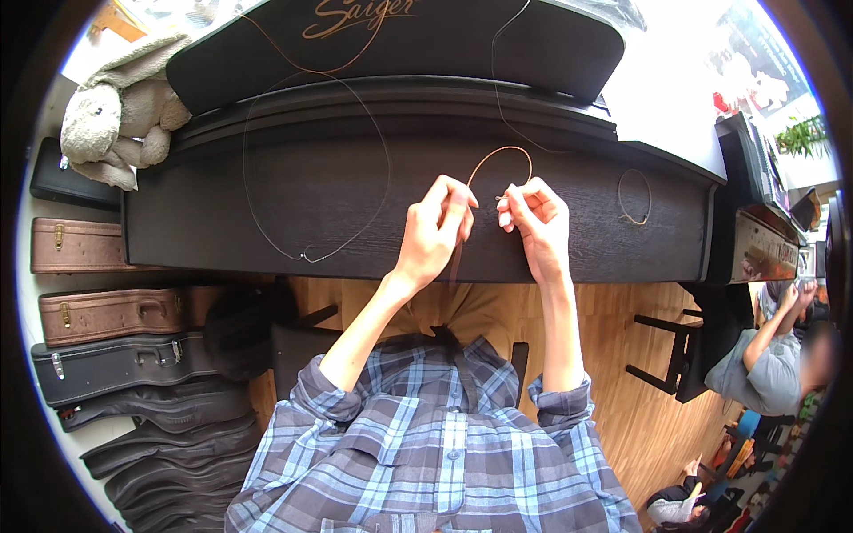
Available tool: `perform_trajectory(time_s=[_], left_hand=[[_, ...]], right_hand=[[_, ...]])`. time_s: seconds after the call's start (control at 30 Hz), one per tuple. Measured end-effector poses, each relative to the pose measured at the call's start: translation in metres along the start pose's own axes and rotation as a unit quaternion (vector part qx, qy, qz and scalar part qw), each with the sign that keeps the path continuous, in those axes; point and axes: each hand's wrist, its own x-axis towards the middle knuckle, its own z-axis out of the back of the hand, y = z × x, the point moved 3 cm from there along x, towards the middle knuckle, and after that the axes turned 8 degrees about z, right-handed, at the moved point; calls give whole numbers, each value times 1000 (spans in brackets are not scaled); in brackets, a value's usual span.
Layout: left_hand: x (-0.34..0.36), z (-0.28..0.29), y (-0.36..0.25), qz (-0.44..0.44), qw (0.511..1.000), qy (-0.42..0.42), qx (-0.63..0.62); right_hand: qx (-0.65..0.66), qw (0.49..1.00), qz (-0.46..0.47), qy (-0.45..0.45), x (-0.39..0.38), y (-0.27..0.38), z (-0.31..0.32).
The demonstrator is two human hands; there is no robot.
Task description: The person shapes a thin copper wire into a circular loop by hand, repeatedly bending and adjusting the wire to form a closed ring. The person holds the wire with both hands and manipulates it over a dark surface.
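A bronze-coloured wire string [501,148] arches in a loop above my two hands, over the black wooden piano top [178,231]. My left hand [435,231] has thumb and fingers closed on one length of it, which hangs blurred below. My right hand [535,218] pinches the string's other end, where a small fitting shows at the fingertips. A thin silver string [387,147] lies in a wide loop on the left, and a small coiled string [649,200] lies on the right. More loose strings drape over the raised black panel [560,40].
A grey plush rabbit [98,124] sits at the upper left. Brown [107,315] and black [98,369] instrument cases line the left side. A black stool [666,346] stands below the piano's right end. A person [760,355] is at right, another [671,506] lower right.
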Motion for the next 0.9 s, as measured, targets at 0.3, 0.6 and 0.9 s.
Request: perform_trajectory(time_s=[0.3,0.6,0.9], left_hand=[[-3,-3,-2,14,998,45,33],[-7,-3,-3,-15,997,73,-3],[-7,3,-1,-9,996,58,-62]], right_hand=[[-16,999,37,33,-6,-1,-19],[-98,987,115,-58,-6,-11,-23],[-177,973,145,-27,-16,-10,-22]])
